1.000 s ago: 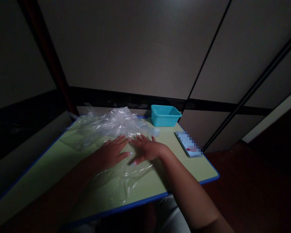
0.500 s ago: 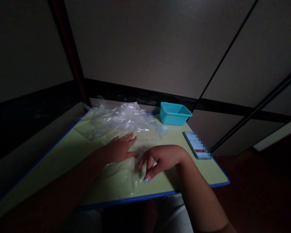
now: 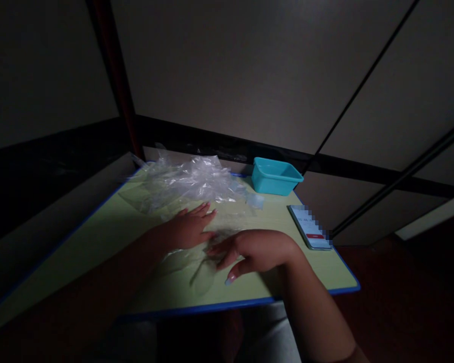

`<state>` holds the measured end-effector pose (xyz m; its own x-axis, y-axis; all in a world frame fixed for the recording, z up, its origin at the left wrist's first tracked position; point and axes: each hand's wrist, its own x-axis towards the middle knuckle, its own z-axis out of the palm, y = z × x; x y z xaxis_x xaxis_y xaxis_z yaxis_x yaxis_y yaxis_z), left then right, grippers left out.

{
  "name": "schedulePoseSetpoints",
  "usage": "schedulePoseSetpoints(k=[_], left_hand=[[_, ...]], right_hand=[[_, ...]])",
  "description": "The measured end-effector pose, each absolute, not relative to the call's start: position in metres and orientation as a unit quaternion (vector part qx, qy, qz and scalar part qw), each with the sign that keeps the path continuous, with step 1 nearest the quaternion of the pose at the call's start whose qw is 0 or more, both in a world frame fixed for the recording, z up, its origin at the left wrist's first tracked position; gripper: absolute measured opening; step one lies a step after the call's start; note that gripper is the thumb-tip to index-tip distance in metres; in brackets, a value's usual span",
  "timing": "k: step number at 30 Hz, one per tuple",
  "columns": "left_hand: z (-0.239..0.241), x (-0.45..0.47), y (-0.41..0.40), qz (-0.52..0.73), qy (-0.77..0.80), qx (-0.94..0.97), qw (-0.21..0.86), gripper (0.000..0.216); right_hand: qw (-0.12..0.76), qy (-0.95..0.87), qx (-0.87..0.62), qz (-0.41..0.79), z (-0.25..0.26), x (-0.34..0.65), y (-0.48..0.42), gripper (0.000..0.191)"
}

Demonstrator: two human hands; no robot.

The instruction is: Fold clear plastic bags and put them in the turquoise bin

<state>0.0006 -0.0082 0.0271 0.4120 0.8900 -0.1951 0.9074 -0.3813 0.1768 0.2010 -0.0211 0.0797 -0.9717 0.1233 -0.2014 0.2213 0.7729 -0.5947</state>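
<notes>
A clear plastic bag (image 3: pixel 204 278) lies on the table in front of me, its near edge lifted and blurred. My left hand (image 3: pixel 189 228) rests flat across it, palm down, with the fingers spread. To the right, my right hand (image 3: pixel 259 249) is bent at the wrist over the same plastic. Its fingers reach left onto the bag and the thumb stands apart from them, gripping nothing that I can see. Beyond both hands is a crumpled pile of clear plastic bags (image 3: pixel 200 179).
A turquoise plastic basket (image 3: pixel 274 185) stands at the table's back right corner. In front of it, along the right edge, lies a phone (image 3: pixel 310 229) with a lit screen. The yellow-green table (image 3: pixel 98 227) has a blue rim, and panelled walls close in behind.
My right hand's fingers have straightened and slid left toward the left hand. The bag's near edge has shifted and lifted. My left hand stays flat, and the view has tilted slightly.
</notes>
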Motion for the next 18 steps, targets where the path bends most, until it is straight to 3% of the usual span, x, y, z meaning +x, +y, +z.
schedulePoseSetpoints(k=[6,11,18], left_hand=[[0.023,-0.001,0.004,0.159,0.484,0.856,0.086,0.048],[0.037,0.000,0.007,0.301,0.473,0.818,0.129,0.044],[0.039,-0.001,0.005,0.269,0.471,0.817,0.195,0.035]], right_hand=[[-0.002,0.907,0.145,-0.395,0.077,0.202,-0.010,0.029],[-0.087,0.905,0.222,-0.353,0.072,0.198,-0.001,0.021],[-0.122,0.882,0.315,-0.328,0.062,0.202,0.009,0.009]])
